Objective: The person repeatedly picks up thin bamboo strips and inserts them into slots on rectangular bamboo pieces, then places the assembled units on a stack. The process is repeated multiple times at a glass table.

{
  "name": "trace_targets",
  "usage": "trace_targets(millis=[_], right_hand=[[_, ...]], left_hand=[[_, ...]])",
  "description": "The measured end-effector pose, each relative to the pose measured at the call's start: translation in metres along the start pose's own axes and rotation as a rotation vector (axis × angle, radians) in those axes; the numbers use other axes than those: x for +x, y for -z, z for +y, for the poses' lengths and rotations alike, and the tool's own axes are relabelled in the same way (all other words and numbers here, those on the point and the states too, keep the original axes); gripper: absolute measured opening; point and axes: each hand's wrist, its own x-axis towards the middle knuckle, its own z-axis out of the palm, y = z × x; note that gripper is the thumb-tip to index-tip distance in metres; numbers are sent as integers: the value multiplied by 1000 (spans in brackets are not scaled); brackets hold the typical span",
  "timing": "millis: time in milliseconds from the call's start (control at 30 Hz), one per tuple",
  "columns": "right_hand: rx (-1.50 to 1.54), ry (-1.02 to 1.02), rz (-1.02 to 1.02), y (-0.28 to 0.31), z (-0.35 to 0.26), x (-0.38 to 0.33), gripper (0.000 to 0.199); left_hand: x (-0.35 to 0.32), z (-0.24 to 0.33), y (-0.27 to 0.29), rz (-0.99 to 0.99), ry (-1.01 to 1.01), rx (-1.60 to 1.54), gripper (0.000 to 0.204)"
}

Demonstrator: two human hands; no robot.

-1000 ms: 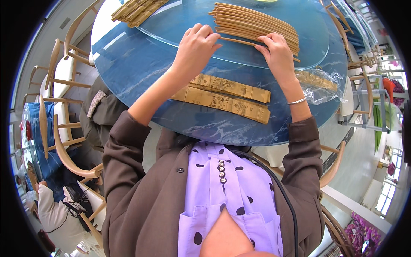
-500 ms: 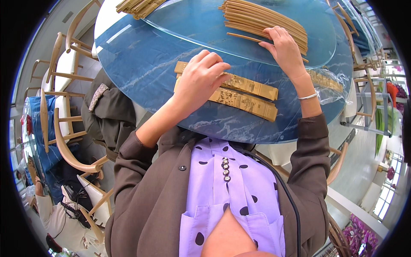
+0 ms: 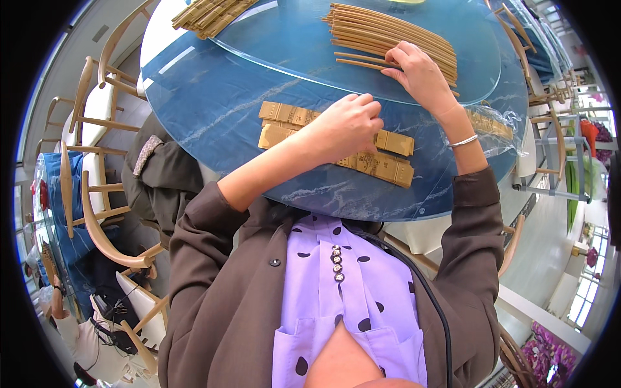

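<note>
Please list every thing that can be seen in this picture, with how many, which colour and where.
long tan paper sleeves: two, table's near edge, under left hand
loose bamboo chopsticks: one pile, tan, on glass turntable
second chopstick bundle: one, tan, far left
round glass turntable: one, clear
blue marbled round table: one
wooden chairs: several, left side
silver bracelet: one, right wrist
left hand: on sleeves
right hand: on chopsticks

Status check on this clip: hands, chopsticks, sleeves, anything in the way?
Left hand resting on the paper chopstick sleeves. Right hand touching the chopstick pile on the glass turntable. Nothing blocking either hand.
</note>
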Motion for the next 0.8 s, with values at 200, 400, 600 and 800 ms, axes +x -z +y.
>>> trace_targets(millis=[200,400,600,800], right_hand=[[-56,22,-59,-1,-2,4,21],[-226,124,-98,-2,-4,-5,18],[-374,148,42,-25,-13,-5,16],[881,-328,691,77,-41,-47,46]], left_hand=[[1,-3,-8,-23,-18,17,33],[-1,-6,-14,8,10,-42,34],[0,-4,-10,-7,37,-56,38],[14,6,-14,-32,-1,3,41]])
